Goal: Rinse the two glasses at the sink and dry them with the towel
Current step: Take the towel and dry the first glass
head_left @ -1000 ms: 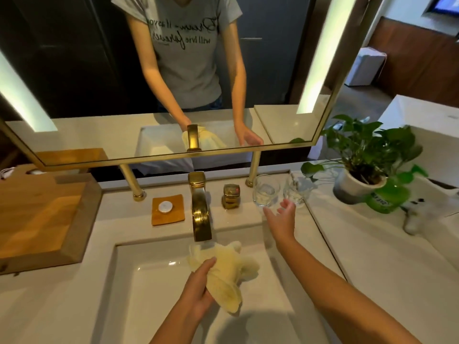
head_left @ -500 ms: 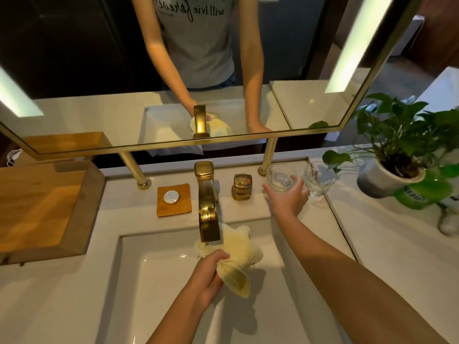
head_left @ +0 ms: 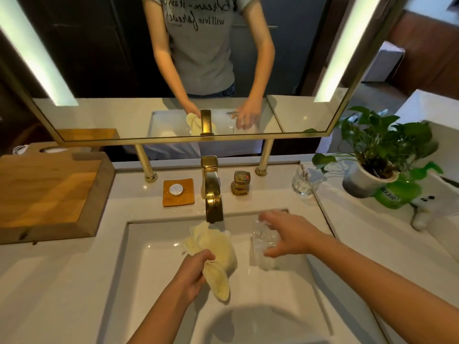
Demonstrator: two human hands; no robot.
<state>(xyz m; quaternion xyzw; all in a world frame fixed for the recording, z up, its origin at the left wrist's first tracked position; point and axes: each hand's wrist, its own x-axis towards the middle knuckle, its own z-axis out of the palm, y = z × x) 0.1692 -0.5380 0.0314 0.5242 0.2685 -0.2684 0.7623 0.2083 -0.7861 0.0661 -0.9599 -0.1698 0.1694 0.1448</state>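
My right hand [head_left: 289,235] grips a clear glass [head_left: 262,243] from above and holds it over the right part of the white sink [head_left: 154,264]; the glass is blurred by motion. A pale yellow towel [head_left: 216,254] is bunched in my left hand [head_left: 192,274] over the middle of the basin, just below the gold faucet spout [head_left: 213,199]. The second clear glass [head_left: 303,180] stands upright on the counter at the back right, beside the plant pot. No water is seen running from the spout.
A gold faucet handle [head_left: 241,182] sits right of the spout. A small wooden dish with a white disc [head_left: 177,192] lies left of it. A large wooden tray [head_left: 47,194] fills the left counter. A potted green plant [head_left: 372,170] stands at the right. A mirror [head_left: 173,70] hangs above.
My right hand closed on the nearer glass on the counter, lifted it and brought it forward over the sink. My left hand kept hold of the towel, hardly moving.
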